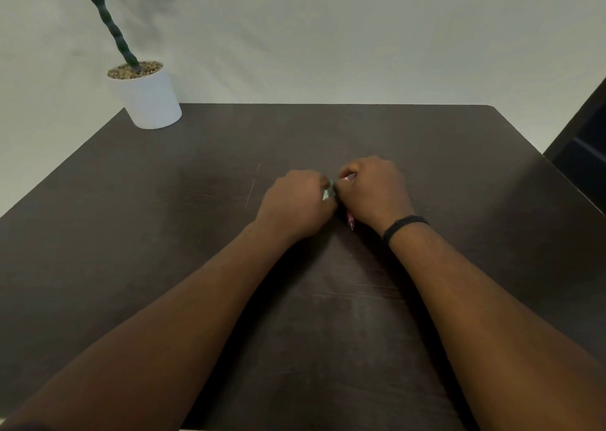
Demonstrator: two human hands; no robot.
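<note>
Both my hands meet over the middle of a dark wooden table (164,233). My left hand (295,204) is curled, and its fingertips pinch a small green and white object (328,191), mostly hidden between the hands. My right hand (373,191) is curled round a thin pink pen-like thing (350,221), whose tip pokes out below the palm toward me. A black band (405,225) sits on my right wrist. The two hands touch at the fingertips.
A white pot (149,97) with pebbles and a green plant stands on the far left corner of the table. A dark chair or panel (583,155) is off the right edge. A pale wall lies behind the table.
</note>
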